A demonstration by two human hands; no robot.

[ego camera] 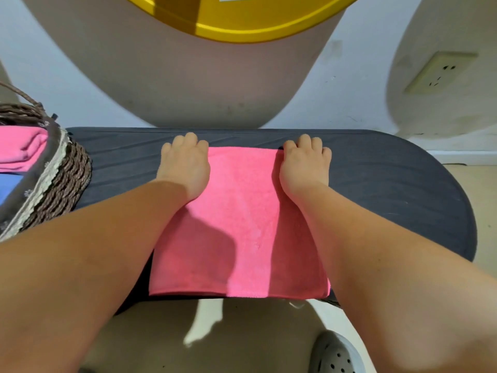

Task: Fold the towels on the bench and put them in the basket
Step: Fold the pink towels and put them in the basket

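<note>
Pink towel (239, 222) lies flat on the dark tabletop (390, 189), spread from the near edge almost to the far edge. It looks already folded once, with doubled layers showing at the near right corner.

Your left hand (184, 162) sits on the towel's far left corner, fingers curled down over the far edge and gripping it; fingertips are hidden. Your right hand (305, 162) does the same on the far right corner, fingers curled over the edge and holding the towel. Both forearms cross the towel's side edges and cast a shadow on its near left part.

Basket (61, 184), woven with a pale band near the rim, stands on the left end of the tabletop, apart from the towel. Inside it a folded pink towel (21, 146) lies on top, with a blue towel (10, 184) just nearer you.

Socket (441, 72) is on the wall (349, 84) at far right. A perforated shoe (336, 354) is on the floor at lower right, below the tabletop edge.
</note>
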